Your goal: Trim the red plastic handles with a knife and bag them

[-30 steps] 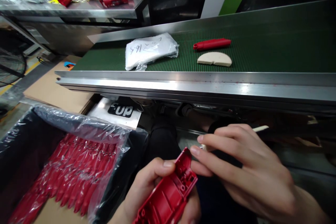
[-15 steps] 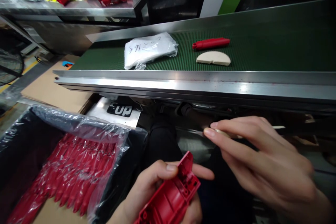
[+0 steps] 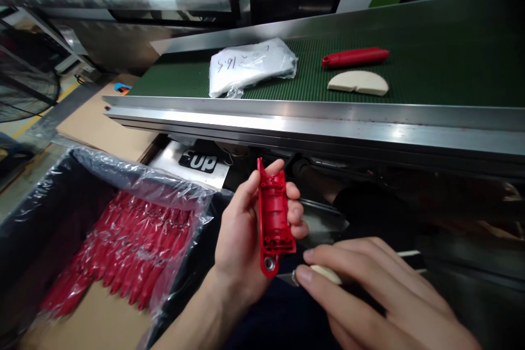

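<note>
Raised and turned upright since the earlier frame, the red plastic housing (image 3: 273,216) now stands at frame centre, pinched in the left hand (image 3: 241,240); the right hand (image 3: 369,290), lower right, grips a pale-handled blade (image 3: 324,273) at its lower end.

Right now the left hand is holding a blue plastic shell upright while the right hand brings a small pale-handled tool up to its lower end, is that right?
Not quite: the plastic shell is red, not blue, as the head view shows. The left hand does hold it upright, and the right hand holds a small pale-handled tool at its lower end.
</note>
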The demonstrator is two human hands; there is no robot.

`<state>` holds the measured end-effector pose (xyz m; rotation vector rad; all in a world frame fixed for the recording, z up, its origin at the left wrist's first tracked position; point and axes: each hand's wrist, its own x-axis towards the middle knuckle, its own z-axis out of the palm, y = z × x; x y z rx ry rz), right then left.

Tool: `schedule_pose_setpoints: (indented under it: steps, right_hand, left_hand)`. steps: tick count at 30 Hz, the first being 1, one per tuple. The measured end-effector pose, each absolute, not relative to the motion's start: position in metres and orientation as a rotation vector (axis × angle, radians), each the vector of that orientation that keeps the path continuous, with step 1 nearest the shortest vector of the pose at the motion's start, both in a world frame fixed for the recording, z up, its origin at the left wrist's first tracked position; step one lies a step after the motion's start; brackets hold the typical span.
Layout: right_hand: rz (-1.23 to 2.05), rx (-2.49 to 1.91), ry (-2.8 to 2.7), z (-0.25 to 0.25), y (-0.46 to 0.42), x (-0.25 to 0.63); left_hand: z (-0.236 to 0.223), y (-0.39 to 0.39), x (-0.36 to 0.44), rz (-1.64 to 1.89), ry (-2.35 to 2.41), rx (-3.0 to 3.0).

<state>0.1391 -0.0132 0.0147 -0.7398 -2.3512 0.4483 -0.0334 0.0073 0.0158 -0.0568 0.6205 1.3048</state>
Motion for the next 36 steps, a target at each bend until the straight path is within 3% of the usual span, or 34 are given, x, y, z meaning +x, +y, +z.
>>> schedule_pose_setpoints:
  steps: [20,26,32,36]
  right_hand:
    - [0.307,-0.73,-2.428,0.012,-0.007,0.133]
    - [0.451,-0.724,-2.351,0.018,-0.006,0.141]
    - [-0.126,-0.87,-2.398,0.034,0.083,0.182]
    - [-0.249,-1.098,-2.426,0.055,0.17,0.208]
  left_hand:
    - [0.023,0.007,-0.037,1.336,0.654,-0.006]
    - [0.017,0.009,-0.041,1.347,0.588,-0.06]
    - [0.016,0.005,-0.067,1.434,0.888,-0.159]
    - [0.002,0.003,-0.09,1.407,1.02,-0.168]
